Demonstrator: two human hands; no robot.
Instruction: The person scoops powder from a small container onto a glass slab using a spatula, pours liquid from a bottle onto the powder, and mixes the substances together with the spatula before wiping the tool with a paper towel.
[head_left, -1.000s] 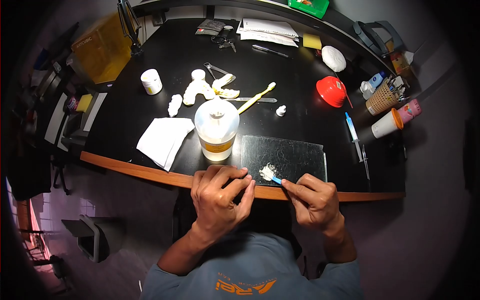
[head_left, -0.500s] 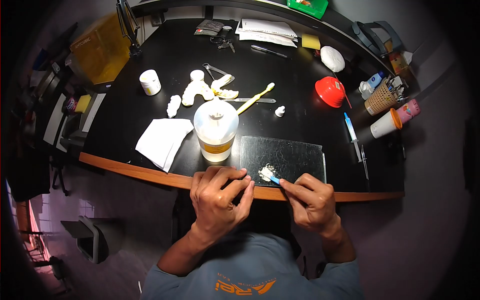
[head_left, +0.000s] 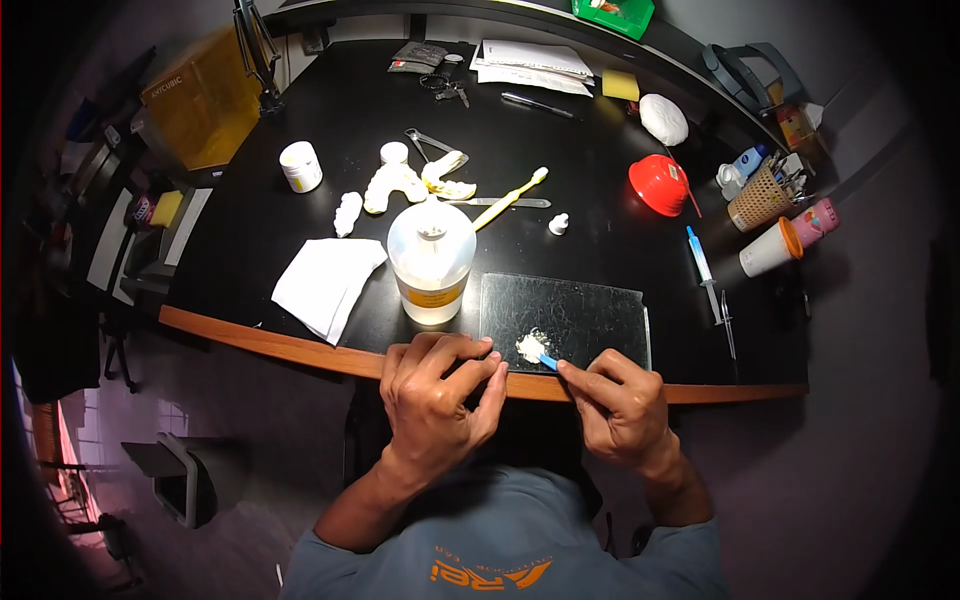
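Observation:
My right hand pinches a small blue spatula, its far end touching a mound of white powder or paste. The mound lies on a clear, scratched glass slab near the desk's front edge. At the slab's front left corner, my left hand has curled fingers and thumb closed on its edge. Just beyond the left hand stands a large translucent bottle with an orange label. A folded white cloth or paper lies to the left.
Behind the bottle are dental models, a yellow toothbrush, a scalpel handle and a white jar. A tiny white bottle stands beyond the slab. Rightward are a red bowl, a blue-tipped syringe and an orange-rimmed cup.
The spatula and my right hand have shifted very slightly left and down, and more of the white mound shows. My left hand stays in place.

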